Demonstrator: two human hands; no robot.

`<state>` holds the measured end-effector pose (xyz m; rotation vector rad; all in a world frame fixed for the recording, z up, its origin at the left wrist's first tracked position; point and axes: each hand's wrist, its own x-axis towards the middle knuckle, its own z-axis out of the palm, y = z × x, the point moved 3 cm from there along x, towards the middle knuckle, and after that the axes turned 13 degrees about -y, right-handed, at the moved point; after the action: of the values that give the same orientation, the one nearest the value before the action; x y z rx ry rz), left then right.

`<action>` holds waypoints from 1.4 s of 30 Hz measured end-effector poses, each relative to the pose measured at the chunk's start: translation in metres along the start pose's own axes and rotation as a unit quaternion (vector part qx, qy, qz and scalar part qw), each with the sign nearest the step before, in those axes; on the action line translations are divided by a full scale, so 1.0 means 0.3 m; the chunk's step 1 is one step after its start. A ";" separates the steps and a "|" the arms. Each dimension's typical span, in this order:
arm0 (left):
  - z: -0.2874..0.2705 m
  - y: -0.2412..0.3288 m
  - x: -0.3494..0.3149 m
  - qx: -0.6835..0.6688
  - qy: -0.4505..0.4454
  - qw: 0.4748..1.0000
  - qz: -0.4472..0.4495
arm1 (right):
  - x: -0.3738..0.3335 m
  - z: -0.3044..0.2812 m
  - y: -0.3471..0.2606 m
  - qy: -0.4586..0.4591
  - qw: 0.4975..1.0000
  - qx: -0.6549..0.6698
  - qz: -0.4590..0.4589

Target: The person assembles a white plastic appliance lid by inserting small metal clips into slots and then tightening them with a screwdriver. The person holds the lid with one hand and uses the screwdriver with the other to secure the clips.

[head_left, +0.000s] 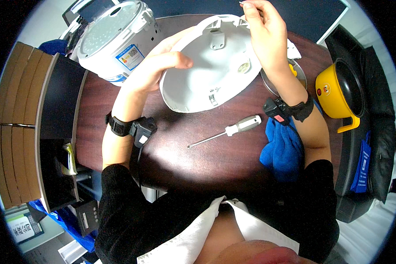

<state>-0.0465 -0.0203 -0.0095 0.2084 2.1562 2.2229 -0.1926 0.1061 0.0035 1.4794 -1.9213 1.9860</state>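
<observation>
A white oval plastic cover [207,70], like the lid shell of a rice cooker, is tilted up over the table with its hollow inner side facing me. My left hand [165,64] grips its left edge, thumb lying over the inside and fingers behind. At the far right edge of the cover, by its hinge notches, my right hand [266,33] is raised with thumb and finger pinched together. A tiny pale tip shows at the pinch, too small to name. Nearer me, a flat-blade screwdriver [243,126] with a grey-white handle lies on the table.
A white rice cooker [112,46] stands at the far left. A blue cloth [279,149] lies under my right forearm, and a round glass lid [300,75] is partly hidden behind it. A yellow pot [334,94] stands at the right. Stacked cardboard boxes [17,127] line the left side.
</observation>
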 end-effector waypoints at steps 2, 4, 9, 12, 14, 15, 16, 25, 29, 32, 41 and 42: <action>-0.006 0.008 0.000 0.014 -0.009 1.000 0.012 | 0.012 -0.005 0.002 -0.003 0.999 0.054 -0.004; -0.025 0.017 -0.006 0.028 0.004 0.999 0.020 | 0.015 -0.024 0.008 0.033 0.999 -0.020 -0.036; -0.026 0.033 0.000 0.083 0.062 0.992 0.073 | -0.020 -0.001 0.009 -0.028 0.988 -0.060 -0.136; -0.022 0.030 0.002 0.094 0.072 0.988 0.096 | -0.046 0.068 0.035 -0.129 0.985 -0.051 -0.101; -0.023 0.029 0.003 0.095 0.066 0.988 0.103 | -0.059 0.094 0.048 -0.158 0.983 -0.048 -0.074; -0.024 0.029 0.002 0.112 0.066 0.987 0.096 | -0.060 0.096 0.049 -0.165 0.983 -0.045 -0.069; -0.025 0.029 0.002 0.129 0.065 0.986 0.088 | -0.061 0.095 0.051 -0.172 0.982 -0.042 -0.065; -0.016 0.004 0.012 0.136 0.050 0.984 0.101 | -0.072 0.107 0.043 -0.170 0.980 -0.084 -0.063; 0.006 0.011 0.020 0.161 0.055 0.979 0.116 | -0.077 0.108 0.056 -0.166 0.979 -0.099 -0.067; -0.019 -0.010 0.014 0.147 0.060 0.984 0.085 | -0.072 0.109 0.064 -0.171 0.975 -0.132 -0.056; 0.011 -0.006 0.015 0.180 0.062 0.968 0.165 | -0.086 0.118 0.030 -0.160 0.980 -0.108 -0.038; 0.017 -0.003 0.015 0.181 0.062 0.967 0.166 | -0.087 0.117 0.021 -0.154 0.981 -0.113 -0.035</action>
<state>-0.0504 -0.0148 -0.0100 0.4880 2.7676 2.0078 -0.1612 0.0921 -0.0240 1.8453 -2.0851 1.5198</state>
